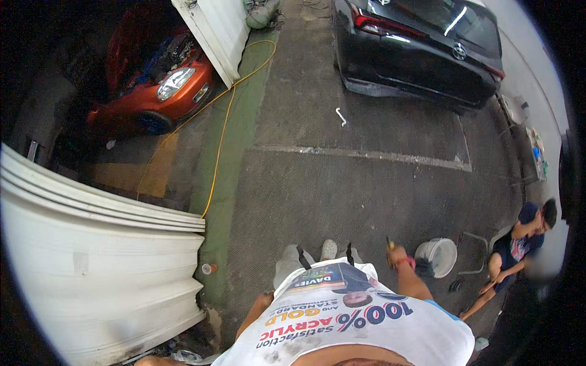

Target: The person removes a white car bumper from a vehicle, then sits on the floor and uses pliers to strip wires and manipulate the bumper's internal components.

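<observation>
My right hand (398, 256), with a red band at the wrist, is closed around a small tool with a yellow handle (390, 244). The tool's kind is too small to make out. Just right of that hand, a white bucket (447, 256) stands on the dark floor, a dark patch on its near left side. My left hand (264, 300) hangs low beside my white printed shirt (342, 311). Its fingers are mostly hidden, so what it holds, if anything, cannot be seen.
A black car (421, 55) is parked ahead. An orange car (165, 91) stands left, hood raised. A yellow hose (221, 143) runs along the green floor strip. White folding panels (97, 268) line the left. A bent white rod (340, 116) lies ahead. Someone (519, 244) sits right.
</observation>
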Demonstrator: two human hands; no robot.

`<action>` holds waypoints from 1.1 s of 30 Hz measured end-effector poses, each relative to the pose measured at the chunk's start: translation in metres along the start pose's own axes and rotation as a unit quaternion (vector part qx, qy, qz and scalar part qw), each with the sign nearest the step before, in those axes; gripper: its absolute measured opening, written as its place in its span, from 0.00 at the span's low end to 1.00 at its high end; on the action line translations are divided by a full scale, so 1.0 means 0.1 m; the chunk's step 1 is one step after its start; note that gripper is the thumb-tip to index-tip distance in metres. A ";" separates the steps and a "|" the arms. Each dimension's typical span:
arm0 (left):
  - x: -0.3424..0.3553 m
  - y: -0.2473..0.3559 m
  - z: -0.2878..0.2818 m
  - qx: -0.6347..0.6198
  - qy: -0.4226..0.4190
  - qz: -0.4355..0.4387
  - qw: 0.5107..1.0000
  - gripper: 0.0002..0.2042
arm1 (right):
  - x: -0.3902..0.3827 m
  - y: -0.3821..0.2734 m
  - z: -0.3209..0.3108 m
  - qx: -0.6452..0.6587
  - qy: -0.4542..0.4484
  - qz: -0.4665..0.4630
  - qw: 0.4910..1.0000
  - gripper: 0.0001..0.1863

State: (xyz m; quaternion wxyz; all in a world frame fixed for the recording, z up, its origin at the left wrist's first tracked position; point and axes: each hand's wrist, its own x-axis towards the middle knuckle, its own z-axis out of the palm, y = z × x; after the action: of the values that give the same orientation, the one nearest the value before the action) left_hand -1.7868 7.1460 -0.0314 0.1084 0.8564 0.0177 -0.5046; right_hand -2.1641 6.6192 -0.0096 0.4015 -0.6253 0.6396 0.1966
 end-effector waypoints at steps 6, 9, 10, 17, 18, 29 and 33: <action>0.95 1.14 -0.76 -0.056 -0.030 -0.027 0.998 0.32 | 1.44 -3.71 -1.65 0.006 0.144 -0.259 0.955 0.24; 1.68 1.76 -1.36 -0.046 -0.027 -0.041 0.998 0.32 | 1.78 -5.01 -1.90 0.037 0.124 -0.249 0.960 0.21; 1.98 2.02 -1.61 -0.040 -0.024 -0.037 0.998 0.32 | 1.99 -5.17 -1.87 0.033 0.129 -0.242 0.961 0.21; 3.51 4.85 -4.05 -0.087 0.049 -0.017 0.995 0.31 | 2.70 -5.36 -1.24 -0.032 0.049 -0.074 0.996 0.26; 3.46 5.47 -4.53 -0.097 0.068 -0.017 0.993 0.30 | 2.58 -5.43 -1.16 -0.054 0.054 -0.029 0.997 0.29; 5.35 9.19 -6.47 -0.128 0.144 0.183 0.964 0.21 | 4.33 -6.89 -1.62 -0.164 -0.163 0.148 0.962 0.29; 5.32 10.06 -6.36 -0.129 -0.002 0.056 0.990 0.25 | 6.03 -8.23 -2.71 -0.270 -0.102 -0.003 0.957 0.25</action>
State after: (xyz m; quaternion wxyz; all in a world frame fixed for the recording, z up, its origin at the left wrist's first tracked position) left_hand -0.8379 6.2515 -0.0275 0.2458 0.8340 0.0347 -0.4928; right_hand -1.3849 5.9118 -0.0989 0.2816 -0.6891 0.5163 0.4235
